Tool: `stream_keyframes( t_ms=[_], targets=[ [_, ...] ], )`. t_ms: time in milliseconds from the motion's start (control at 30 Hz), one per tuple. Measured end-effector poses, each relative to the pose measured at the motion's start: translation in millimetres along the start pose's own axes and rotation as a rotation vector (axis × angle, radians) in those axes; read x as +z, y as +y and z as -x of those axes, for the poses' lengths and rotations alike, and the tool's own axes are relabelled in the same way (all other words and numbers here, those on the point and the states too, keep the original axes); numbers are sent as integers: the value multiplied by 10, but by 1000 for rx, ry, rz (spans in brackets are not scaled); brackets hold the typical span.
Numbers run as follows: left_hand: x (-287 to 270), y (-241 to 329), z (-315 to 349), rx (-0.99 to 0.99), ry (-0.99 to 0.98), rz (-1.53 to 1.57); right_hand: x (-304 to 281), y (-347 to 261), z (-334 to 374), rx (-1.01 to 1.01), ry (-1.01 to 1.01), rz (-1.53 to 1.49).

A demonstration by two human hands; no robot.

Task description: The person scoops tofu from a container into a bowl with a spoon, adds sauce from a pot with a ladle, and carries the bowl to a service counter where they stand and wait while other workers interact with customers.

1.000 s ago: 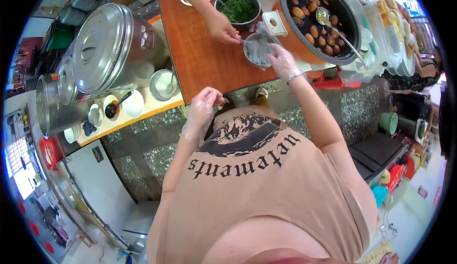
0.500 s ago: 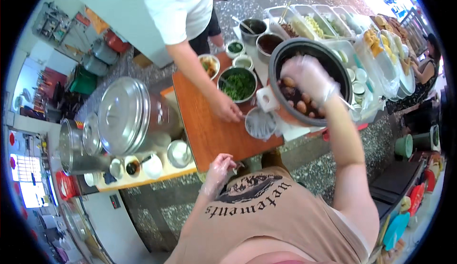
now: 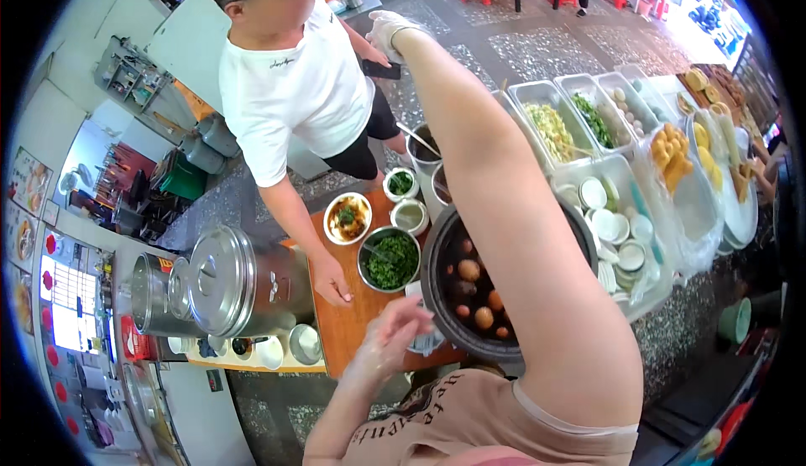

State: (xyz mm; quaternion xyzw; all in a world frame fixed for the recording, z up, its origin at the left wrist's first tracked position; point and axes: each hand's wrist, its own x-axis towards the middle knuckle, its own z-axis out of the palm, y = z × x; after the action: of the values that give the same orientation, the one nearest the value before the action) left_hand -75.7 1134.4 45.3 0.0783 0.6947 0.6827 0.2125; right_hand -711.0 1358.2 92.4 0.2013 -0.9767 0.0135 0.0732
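The left hand [image 3: 395, 327] hovered with loose, empty fingers near the big dark pot [image 3: 437, 256]. The gloved right hand [image 3: 388, 29] reached far up; I cannot tell its grip.

The person wears a brownish-tan short-sleeved T-shirt [image 3: 457, 420] with dark lettering in an arc across the chest. The sleeve hem on the right arm, above the lettering, shows a paler edge band. Both forearms are bare below the sleeves. The right hand [image 3: 388, 28], farthest from the T-shirt, wears a thin, pale, translucent disposable glove that ends at the wrist. The left hand [image 3: 393, 332], just above the lettering, appears to wear a similar clear glove, though blur leaves this uncertain.
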Motion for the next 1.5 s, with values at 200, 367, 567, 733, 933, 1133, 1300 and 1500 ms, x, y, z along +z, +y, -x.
stream_keyframes(
  t_ms=[200,367,567,733,933,1133,1300,1500],
  targets=[
    [-193,-239,594,-173,476,183,254,-800,-400,-27,12,-86],
    [-163,-329,684,-184,634,177,462,-643,-706,-42,41,-70],
    [-183,-442,410,-169,573,258,177,83,-477,43,40,219],
    [-143,-525,682,-212,644,288,-493,-999,442,-325,-45,733],
    [-333,-532,844,-154,592,281,-955,-1602,1968,-445,-232,255],
    [-646,-539,978,-53,477,304,-1247,-2920,4064,-786,-848,-327],
    [-892,-617,1127,15,316,269,-908,-3564,5118,-716,-885,-650],
    [-1140,-821,1380,-171,53,418,-102,-4509,5790,-121,-343,-1479]
  ],
)
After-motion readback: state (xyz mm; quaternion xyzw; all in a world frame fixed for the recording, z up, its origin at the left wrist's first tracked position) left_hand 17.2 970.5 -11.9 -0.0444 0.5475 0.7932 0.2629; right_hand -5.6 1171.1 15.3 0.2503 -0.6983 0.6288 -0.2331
